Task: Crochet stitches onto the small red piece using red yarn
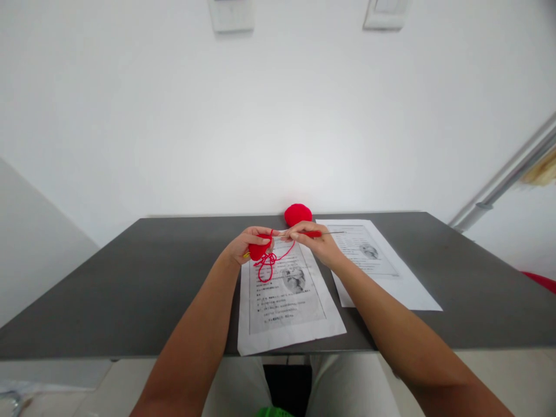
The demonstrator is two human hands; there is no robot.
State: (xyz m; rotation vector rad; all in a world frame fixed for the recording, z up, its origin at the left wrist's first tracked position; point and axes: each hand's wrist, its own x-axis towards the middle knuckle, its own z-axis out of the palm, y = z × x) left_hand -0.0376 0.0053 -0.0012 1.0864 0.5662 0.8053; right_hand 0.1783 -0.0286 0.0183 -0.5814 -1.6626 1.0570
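Observation:
My left hand (241, 245) is closed on a small piece of red crochet work (258, 249), with a bit of yellow showing at its lower left edge. Loops of loose red yarn (266, 272) hang below it. Between thumb and fingers, my right hand (316, 238) grips a crochet hook (313, 234) with a red handle and thin metal ends. The hook's left end reaches to the crochet work; whether it passes through a stitch is too small to tell. Behind my right hand sits a red ball of yarn (297, 213), and a strand runs below the hook toward the loops.
A printed sheet (286, 318) lies under my hands, reaching the front edge of the dark table (174, 289). Another printed sheet (391, 284) lies to the right, beneath my right forearm. A white wall (278, 116) rises behind the table, and a grey pole (504, 191) slants at far right.

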